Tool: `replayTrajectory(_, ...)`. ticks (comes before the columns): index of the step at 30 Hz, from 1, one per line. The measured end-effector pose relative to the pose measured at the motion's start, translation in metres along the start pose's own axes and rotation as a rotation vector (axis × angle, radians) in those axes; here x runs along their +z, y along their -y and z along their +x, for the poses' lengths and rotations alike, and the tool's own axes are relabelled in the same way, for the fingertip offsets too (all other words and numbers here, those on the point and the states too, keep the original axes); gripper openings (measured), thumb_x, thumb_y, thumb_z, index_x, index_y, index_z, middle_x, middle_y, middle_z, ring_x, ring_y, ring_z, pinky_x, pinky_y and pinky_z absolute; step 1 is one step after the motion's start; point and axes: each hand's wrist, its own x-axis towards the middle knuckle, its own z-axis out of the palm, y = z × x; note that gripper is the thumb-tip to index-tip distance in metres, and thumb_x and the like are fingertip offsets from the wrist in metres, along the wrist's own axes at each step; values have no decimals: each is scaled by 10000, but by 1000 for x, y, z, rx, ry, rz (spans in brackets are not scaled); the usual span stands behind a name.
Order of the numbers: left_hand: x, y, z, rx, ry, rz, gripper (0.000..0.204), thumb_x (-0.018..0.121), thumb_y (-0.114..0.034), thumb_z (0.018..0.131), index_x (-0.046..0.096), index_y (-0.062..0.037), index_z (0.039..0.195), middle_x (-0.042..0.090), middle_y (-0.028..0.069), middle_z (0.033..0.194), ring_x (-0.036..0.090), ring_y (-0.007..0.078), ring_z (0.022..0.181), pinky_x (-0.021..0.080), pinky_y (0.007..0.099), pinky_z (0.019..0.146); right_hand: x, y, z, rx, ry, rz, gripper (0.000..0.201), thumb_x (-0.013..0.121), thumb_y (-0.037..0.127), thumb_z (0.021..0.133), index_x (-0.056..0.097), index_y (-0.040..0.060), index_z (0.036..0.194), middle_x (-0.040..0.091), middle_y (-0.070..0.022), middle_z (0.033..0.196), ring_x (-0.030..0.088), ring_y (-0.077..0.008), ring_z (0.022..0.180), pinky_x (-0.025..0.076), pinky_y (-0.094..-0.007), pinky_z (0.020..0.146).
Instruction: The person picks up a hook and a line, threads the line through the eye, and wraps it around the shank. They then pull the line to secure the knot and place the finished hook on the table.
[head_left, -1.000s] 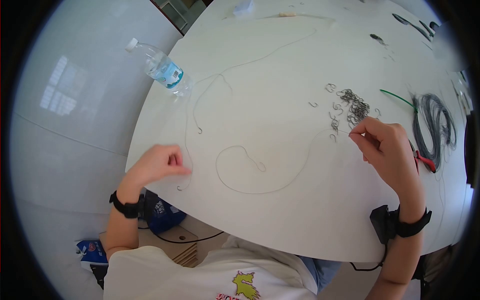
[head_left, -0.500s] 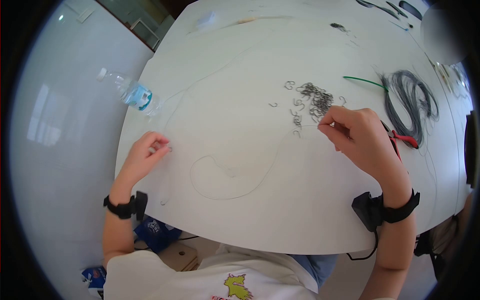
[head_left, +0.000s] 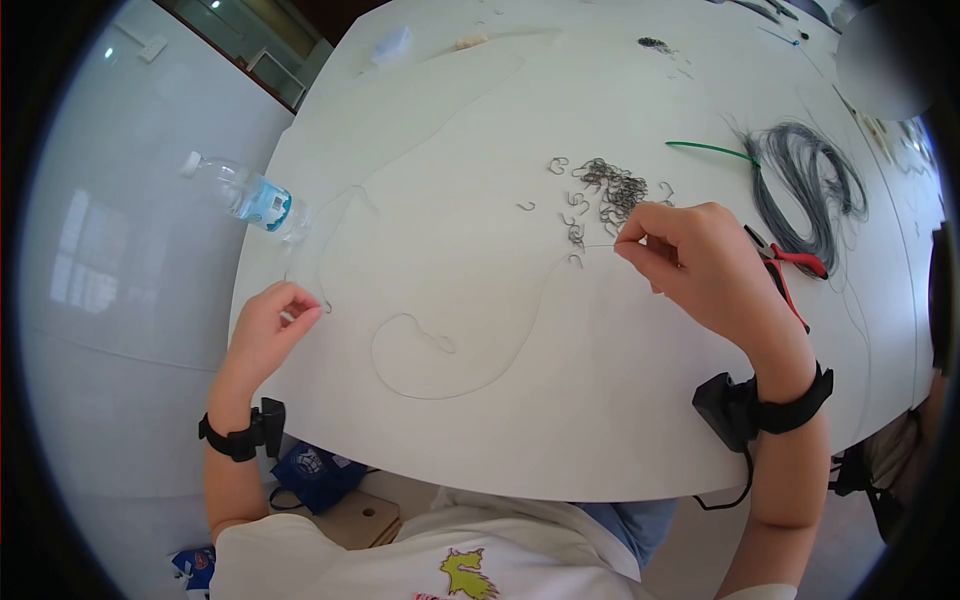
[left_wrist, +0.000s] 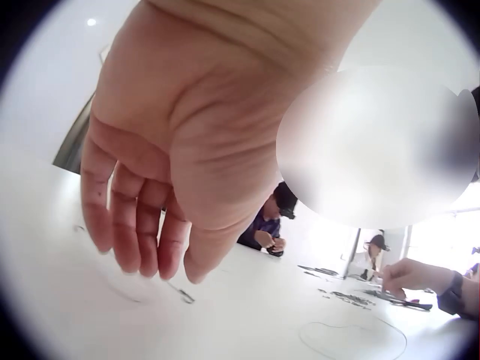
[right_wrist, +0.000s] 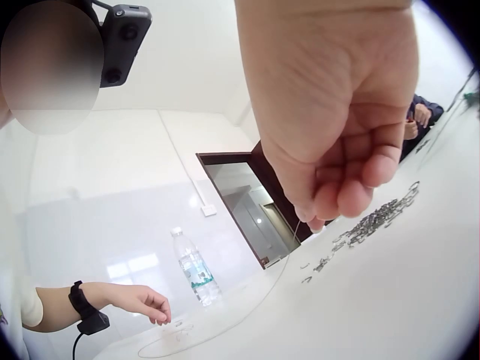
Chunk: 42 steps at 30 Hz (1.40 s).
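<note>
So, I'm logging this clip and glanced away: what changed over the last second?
The left hand moved forward, toward the bottle, up to a hook; whether it grips that is unclear. The right hand still pinches the line beside the hook pile; bottle and pile stayed put.

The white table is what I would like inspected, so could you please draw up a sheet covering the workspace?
Surface: white table, smooth.
Job's things: pile of hooks by the right hand; thin line curving across.
Clutter: pliers, grey strand bundle, bottle.
Hands: right pinches the thin line; left hand is at a single hook, grip unclear.
Cables: black cables hang from both wrist devices.
Surroundings: blue bag below tabletop; other people in the left wrist view.
</note>
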Motion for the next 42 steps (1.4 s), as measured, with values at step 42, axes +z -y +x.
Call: replayTrajectory(42,96,-182,83,402,472,-849,216,599,-166,1012,662,-20,1158,606,-30,847,490,16,717,412,195,644,0,7,-1,-45,-76,133,107,689,113,886,670,19,839,602,-50,575,521,-105,468,390,-267,475)
